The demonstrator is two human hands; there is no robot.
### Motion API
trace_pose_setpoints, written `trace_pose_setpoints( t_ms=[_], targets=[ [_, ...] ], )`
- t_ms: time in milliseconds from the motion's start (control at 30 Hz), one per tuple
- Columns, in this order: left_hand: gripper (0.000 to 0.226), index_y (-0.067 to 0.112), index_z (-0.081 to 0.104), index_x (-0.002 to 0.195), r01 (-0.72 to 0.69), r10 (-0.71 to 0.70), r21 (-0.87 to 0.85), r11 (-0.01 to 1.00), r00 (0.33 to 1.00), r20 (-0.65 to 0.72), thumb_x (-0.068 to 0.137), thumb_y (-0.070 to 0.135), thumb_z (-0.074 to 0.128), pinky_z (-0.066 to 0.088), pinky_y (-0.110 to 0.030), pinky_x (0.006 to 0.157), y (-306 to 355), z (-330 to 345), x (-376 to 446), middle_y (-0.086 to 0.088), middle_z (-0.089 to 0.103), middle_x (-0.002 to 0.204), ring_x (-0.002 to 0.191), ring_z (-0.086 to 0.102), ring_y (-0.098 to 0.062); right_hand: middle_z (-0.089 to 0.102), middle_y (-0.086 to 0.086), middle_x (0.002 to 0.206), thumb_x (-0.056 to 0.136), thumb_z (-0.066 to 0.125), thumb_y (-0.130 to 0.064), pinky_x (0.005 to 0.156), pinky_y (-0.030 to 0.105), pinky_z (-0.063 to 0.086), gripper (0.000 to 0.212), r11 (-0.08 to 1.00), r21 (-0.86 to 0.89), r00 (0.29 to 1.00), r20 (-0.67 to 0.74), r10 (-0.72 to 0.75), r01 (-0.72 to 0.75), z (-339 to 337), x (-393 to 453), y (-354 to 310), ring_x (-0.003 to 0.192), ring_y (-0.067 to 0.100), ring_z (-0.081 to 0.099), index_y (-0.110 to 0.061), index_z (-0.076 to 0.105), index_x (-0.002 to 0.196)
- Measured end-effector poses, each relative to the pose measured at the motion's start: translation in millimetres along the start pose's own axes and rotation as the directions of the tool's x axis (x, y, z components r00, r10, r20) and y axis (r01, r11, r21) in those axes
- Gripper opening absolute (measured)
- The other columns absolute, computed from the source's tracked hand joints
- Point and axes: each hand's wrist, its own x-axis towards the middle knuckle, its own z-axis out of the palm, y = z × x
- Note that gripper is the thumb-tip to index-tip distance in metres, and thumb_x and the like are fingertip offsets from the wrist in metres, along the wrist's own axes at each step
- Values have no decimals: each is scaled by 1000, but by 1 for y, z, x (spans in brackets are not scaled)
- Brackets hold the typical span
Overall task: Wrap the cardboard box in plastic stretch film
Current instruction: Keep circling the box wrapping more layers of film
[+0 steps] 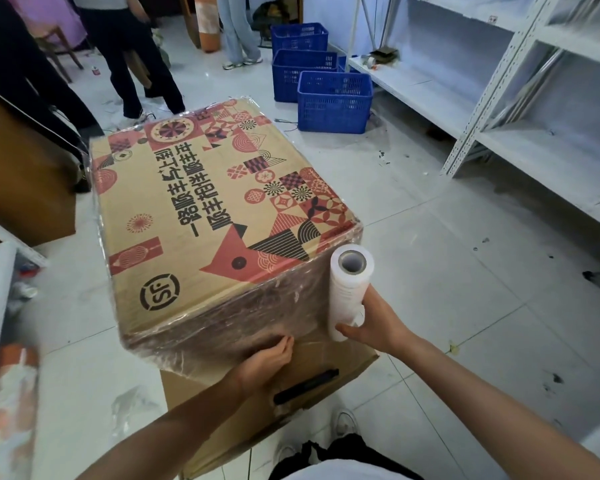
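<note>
Your right hand grips the upright stretch film roll at lower right, while your left hand presses flat, fingers together, against the film-covered near side of the printed cardboard box at frame centre.

Tan cardboard box bears red-and-black geometric patterns; film roll white; crates blue.

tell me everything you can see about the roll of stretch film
The roll of stretch film is a white cylinder of wound plastic with a hollow grey-looking core open at its top end. It stands roughly upright beside the near right corner of the cardboard box. The right hand grips its lower part, thumb under the bottom end. A clear sheet runs from it onto the box's near side, where the left hand presses the film.
</note>
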Motion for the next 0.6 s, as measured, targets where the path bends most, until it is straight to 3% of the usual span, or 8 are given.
trace_pose_setpoints(
  t_ms=[100,233,300,367,433,533,600],
  targets=[
    [40,8,50,132,-73,72,-54,996,997,-11,99,26,38,28,-37,110,-10,-9,10,-12,44,138,129,38,-25,49,4,136,71,82,-22,97,41,48,79,1000,-8,1000,24,1,0,-1,1,-1,121,22,49,-14,38,136],
    [34,18,61,123,-117,102,-149,982,989,-106,97,28,40,26,-36,112,-30,-8,18,-5,50,134,129,40,-20,50,1,134,68,82,-20,96,37,49,82,999,41,999,27,-20,19,-4,0,-1,120,19,50,-18,37,136],
    [41,14,51,134,-97,86,-67,993,986,-141,98,29,40,23,-35,114,-35,-5,19,-6,43,142,134,34,-21,52,0,131,68,82,-21,94,36,51,83,999,36,1000,21,-15,15,-4,-1,1,117,18,51,-19,36,137],
    [56,3,24,146,-83,102,117,990,981,-167,98,28,38,17,-34,116,-37,-5,19,-10,24,154,142,21,-22,54,0,128,68,82,-24,93,37,52,82,1000,28,1000,18,11,-12,-4,-1,3,115,18,53,-18,36,136],
    [64,-8,0,145,-139,176,277,951,978,-111,101,26,31,11,-31,116,-38,-6,18,-14,4,158,144,8,-23,57,0,123,68,82,-27,89,38,53,80,999,12,999,14,37,-37,-2,1,5,111,20,56,-18,38,134],
    [59,-11,-8,143,-150,173,234,961,982,-80,103,22,19,2,-24,114,-34,-5,19,-13,-4,158,144,3,-21,59,-1,121,66,81,-34,86,38,54,78,998,-36,998,20,54,-53,-2,4,8,106,20,58,-21,38,130],
    [59,-10,-8,143,-176,190,340,924,982,-7,103,24,18,1,-25,114,-45,-12,16,-13,-5,158,144,2,-21,61,0,119,65,81,-38,84,40,55,79,996,-72,999,20,49,-47,-5,6,8,103,21,59,-23,39,130]
  ],
)
